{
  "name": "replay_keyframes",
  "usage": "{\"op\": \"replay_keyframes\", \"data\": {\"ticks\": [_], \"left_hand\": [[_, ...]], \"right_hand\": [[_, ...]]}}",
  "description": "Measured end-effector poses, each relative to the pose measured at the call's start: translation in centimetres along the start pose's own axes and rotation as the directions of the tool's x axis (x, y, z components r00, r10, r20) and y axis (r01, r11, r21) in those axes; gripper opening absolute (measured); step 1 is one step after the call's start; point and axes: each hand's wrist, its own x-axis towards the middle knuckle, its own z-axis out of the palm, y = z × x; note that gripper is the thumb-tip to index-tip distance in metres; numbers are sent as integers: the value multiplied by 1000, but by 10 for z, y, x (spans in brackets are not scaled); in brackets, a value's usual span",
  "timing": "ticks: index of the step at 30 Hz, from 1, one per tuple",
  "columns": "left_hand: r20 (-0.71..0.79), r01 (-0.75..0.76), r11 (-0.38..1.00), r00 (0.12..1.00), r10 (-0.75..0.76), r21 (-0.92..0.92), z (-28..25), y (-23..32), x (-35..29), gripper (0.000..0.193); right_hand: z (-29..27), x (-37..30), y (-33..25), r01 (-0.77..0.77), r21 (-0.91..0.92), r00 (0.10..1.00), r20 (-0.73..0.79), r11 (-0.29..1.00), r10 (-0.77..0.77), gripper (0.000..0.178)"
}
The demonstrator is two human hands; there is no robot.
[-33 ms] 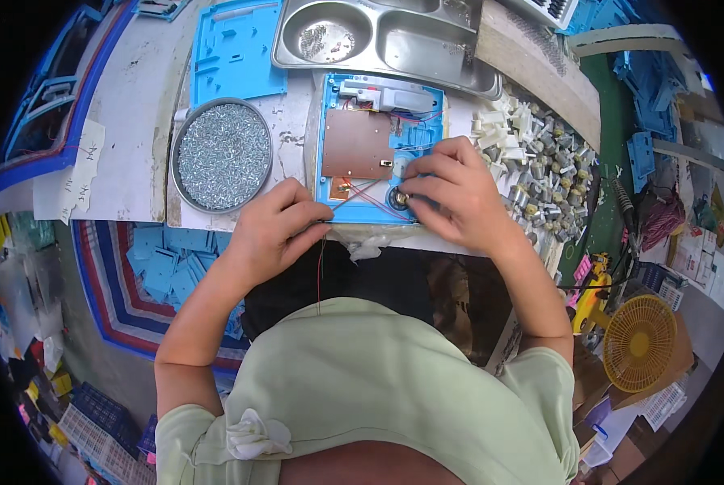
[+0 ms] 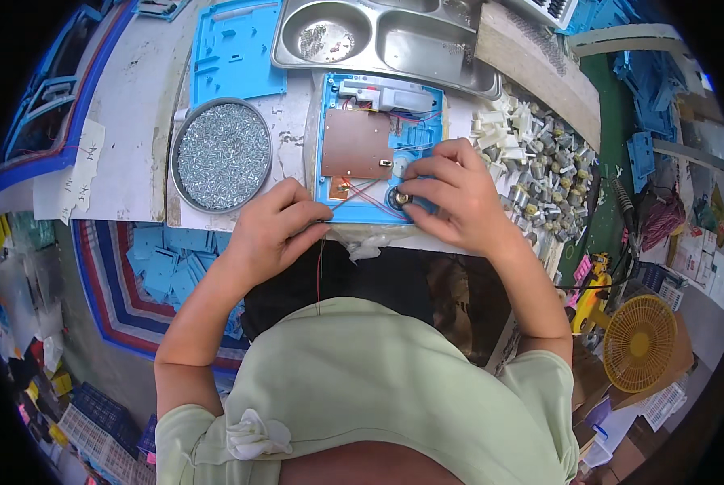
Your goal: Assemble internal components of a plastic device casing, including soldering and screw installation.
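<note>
We see the right hand [image 2: 451, 194] pinching a small round part [image 2: 400, 198] on the blue housing [image 2: 378, 212]. The left hand [image 2: 269, 230], just beside, seemingly grips a red wire [image 2: 321, 267].

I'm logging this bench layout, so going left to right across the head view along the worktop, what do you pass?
Paper notes → round tin of screws → left hand → blue plastic housing with brown circuit board → right hand → heap of small motors and white parts → yellow fan.
</note>
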Motion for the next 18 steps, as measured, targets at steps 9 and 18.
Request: {"op": "replay_keyframes", "data": {"ticks": [9, 18], "left_hand": [[61, -11, 997, 998, 6, 72, -8, 11, 6, 26], [266, -57, 998, 963, 51, 15, -70, 36, 89, 21]], "right_hand": [[-28, -19, 11, -211, 115, 975, -52, 971, 218, 24], [-74, -26, 70, -269, -377, 962, -139, 886, 233, 16]]}}
